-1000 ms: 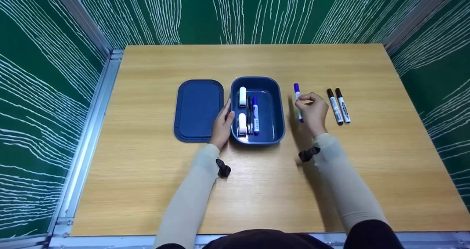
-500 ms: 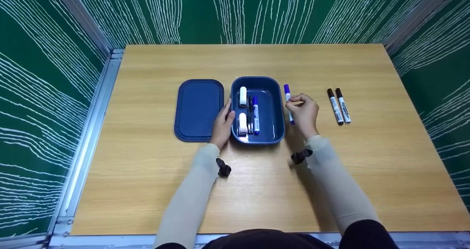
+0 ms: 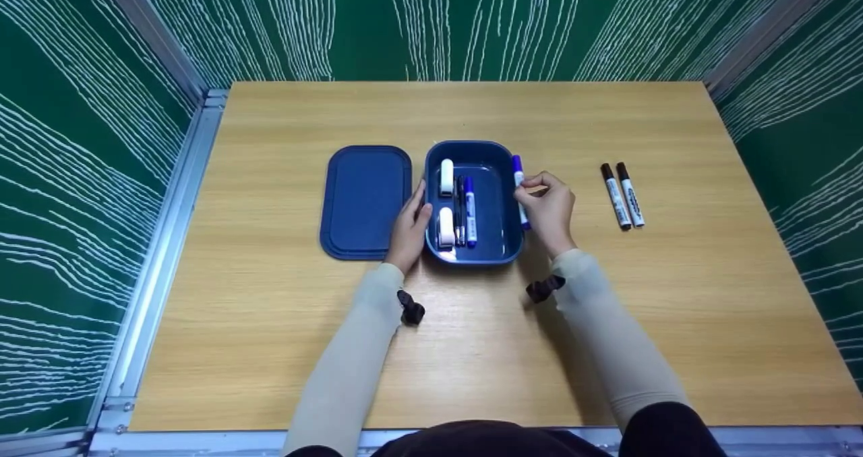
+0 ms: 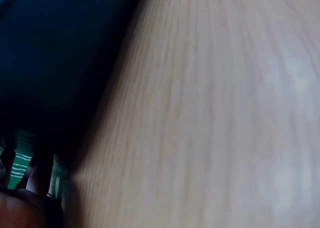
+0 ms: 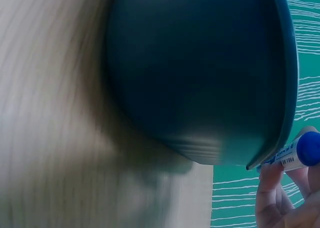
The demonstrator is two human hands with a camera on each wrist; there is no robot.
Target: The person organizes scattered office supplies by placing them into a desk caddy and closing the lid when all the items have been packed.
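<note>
A dark blue open box (image 3: pixel 509 241) sits mid-table and holds two white erasers, a black pen and a blue marker (image 3: pixel 469 211). My right hand (image 3: pixel 549 207) pinches a second blue marker (image 3: pixel 518 177) over the box's right rim; the right wrist view shows that blue marker (image 5: pixel 295 155) beside the box wall (image 5: pixel 200 73). Against the box's left wall, my left hand (image 3: pixel 408 228) rests with straight fingers. In the left wrist view the left hand's fingers (image 4: pixel 35 173) show dimly beside the dark box (image 4: pixel 55 53).
The box's dark blue lid (image 3: pixel 364 201) lies flat to the left of the box. Two black-capped markers (image 3: pixel 623 194) lie side by side on the wooden table (image 3: pixel 472 349) to the right. Green patterned walls enclose the table.
My right hand has carried the blue marker leftward from the table, reaching the box's right rim. The left hand has stayed at the box.
</note>
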